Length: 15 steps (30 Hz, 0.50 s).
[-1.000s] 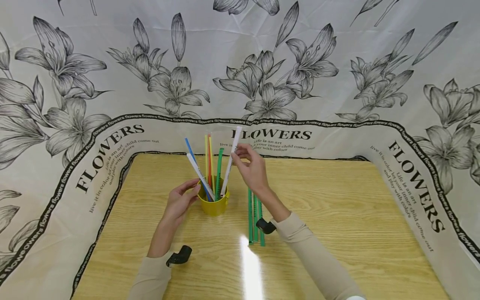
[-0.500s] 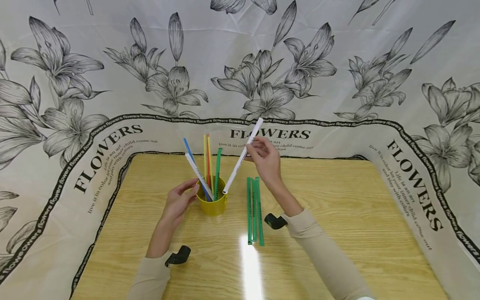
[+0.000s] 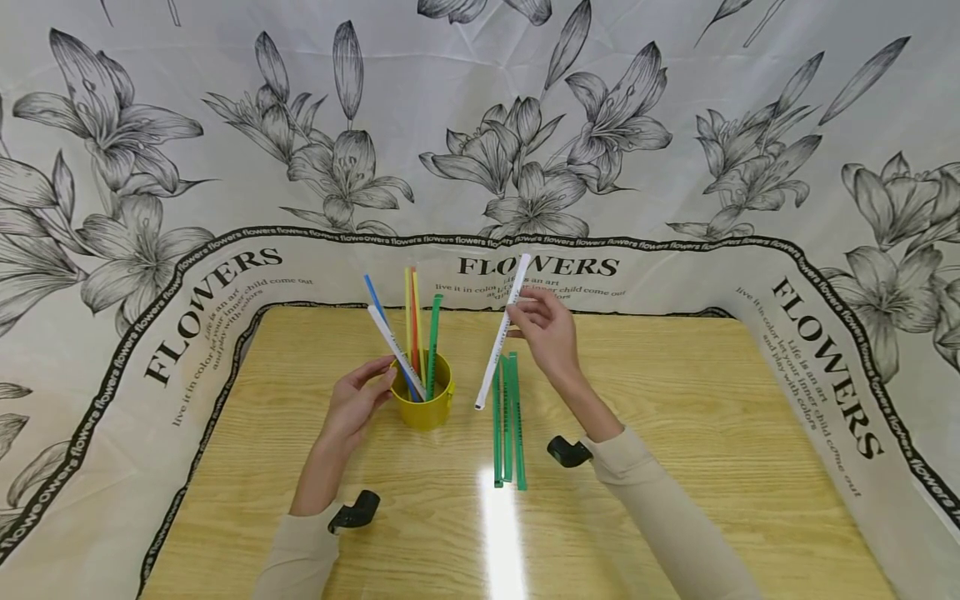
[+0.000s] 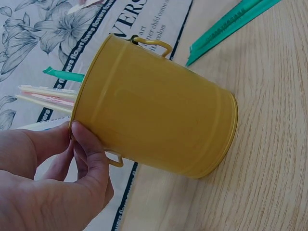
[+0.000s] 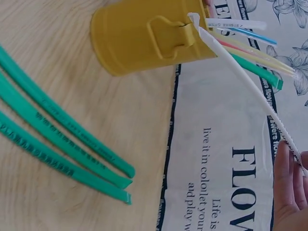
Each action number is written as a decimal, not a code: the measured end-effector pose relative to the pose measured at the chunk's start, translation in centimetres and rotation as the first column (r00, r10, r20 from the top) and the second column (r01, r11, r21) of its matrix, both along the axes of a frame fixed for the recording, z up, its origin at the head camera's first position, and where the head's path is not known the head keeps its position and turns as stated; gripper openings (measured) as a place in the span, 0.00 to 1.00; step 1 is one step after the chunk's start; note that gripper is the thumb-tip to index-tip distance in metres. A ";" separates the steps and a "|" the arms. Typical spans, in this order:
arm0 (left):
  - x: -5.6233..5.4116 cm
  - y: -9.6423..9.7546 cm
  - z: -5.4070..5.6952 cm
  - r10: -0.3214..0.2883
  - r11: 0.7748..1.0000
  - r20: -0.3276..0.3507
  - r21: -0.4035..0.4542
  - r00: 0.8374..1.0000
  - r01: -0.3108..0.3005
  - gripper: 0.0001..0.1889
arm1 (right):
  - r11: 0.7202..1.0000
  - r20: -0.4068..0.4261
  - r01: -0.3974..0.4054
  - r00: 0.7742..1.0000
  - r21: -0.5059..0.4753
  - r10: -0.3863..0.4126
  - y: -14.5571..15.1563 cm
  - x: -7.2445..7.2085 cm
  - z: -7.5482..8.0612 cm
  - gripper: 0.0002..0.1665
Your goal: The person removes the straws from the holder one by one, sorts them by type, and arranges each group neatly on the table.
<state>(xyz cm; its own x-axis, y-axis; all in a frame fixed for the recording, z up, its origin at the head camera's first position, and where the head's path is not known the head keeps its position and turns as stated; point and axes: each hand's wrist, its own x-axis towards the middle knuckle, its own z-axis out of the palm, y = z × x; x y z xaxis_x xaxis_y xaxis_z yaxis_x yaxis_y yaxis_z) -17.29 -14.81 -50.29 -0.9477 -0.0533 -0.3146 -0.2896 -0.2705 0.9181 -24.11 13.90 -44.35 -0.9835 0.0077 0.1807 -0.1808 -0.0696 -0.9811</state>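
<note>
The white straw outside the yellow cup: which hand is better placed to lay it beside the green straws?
Probably the right hand: it pinches the white straw near the green straws. The left hand grips the yellow cup at its rim.

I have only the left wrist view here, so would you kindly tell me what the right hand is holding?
Observer: The right hand pinches a white straw between thumb and fingers.
Operator: Thank you. Is the lower end of it inside the yellow cup?
Observer: No, the head view shows that end outside the cup, apart from it on its right side.
Operator: And how many green straws lie on the table, if you would?
Observer: Three, lying side by side; the right wrist view shows them separately.
</note>
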 end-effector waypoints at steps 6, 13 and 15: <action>0.0 0.0 -0.1 -0.002 1.000 0.000 0.012 1.000 0.002 0.22 | 0.999 0.034 -0.007 0.999 0.047 0.006 1.3 0.5 -1.2 0.21; 0.0 0.0 0.0 -0.001 1.000 0.002 0.012 1.000 0.001 0.21 | 0.996 0.063 -0.002 0.998 0.086 -0.004 2.8 1.0 -2.6 0.21; 0.0 0.1 0.0 0.002 1.000 0.001 0.014 1.000 -0.002 0.21 | 0.995 0.071 -0.003 0.997 0.103 -0.005 3.2 1.2 -3.0 0.21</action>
